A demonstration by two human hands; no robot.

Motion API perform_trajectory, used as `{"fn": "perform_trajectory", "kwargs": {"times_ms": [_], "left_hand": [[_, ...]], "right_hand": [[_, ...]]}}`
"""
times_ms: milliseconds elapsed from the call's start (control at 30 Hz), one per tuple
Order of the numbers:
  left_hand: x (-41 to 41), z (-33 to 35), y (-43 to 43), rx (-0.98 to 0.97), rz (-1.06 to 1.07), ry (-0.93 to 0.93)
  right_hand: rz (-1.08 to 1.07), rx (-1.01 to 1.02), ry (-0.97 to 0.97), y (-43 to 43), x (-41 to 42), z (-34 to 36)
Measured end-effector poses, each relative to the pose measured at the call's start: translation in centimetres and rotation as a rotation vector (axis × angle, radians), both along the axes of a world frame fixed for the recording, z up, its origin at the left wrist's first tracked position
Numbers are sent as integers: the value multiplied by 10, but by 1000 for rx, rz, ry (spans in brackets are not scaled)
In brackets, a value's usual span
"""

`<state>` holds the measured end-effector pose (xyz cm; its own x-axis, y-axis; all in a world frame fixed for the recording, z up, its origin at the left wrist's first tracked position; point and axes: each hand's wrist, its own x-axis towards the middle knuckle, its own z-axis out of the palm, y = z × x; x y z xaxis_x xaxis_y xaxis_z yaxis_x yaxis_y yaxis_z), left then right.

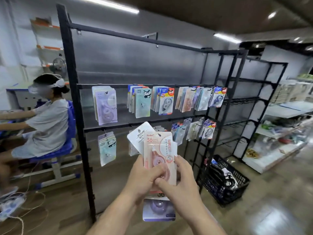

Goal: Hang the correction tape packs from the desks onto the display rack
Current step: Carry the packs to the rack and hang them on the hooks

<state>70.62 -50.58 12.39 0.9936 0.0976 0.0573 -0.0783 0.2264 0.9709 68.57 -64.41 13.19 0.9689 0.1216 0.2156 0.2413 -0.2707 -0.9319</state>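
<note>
A tall black display rack point(79, 126) fills the centre of the frame, with hung packs point(105, 106) clustered on its two middle rails. White shelves point(274, 155) of blurred goods stand at the right edge, and a seated person point(49, 119) is at the left. A black crate point(236, 192) at lower right holds dark tangled items. At lower centre, the left hand point(144, 177) grips a fan of correction tape packs point(137, 138) in front of the rack. The right hand point(179, 184) pinches the front pink pack point(160, 148).
</note>
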Motion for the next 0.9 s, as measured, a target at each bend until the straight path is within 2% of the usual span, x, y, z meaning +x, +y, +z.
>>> {"fn": "perform_trajectory", "kwargs": {"times_ms": [133,333,433,667,900], "left_hand": [[71,5,-6,2,-71,0],[161,14,-12,12,-168,-102],[192,17,-17,47,-148,-91],[259,13,-38,283,-104,-91],[316,7,-77,216,35,-53]], "right_hand": [[-107,-64,-12,-4,66,6],[-183,-37,-60,-9,156,13],[-214,35,-34,-17,187,16],[-246,249,88,-52,264,4],[-135,324,125,-93,349,-4]]}}
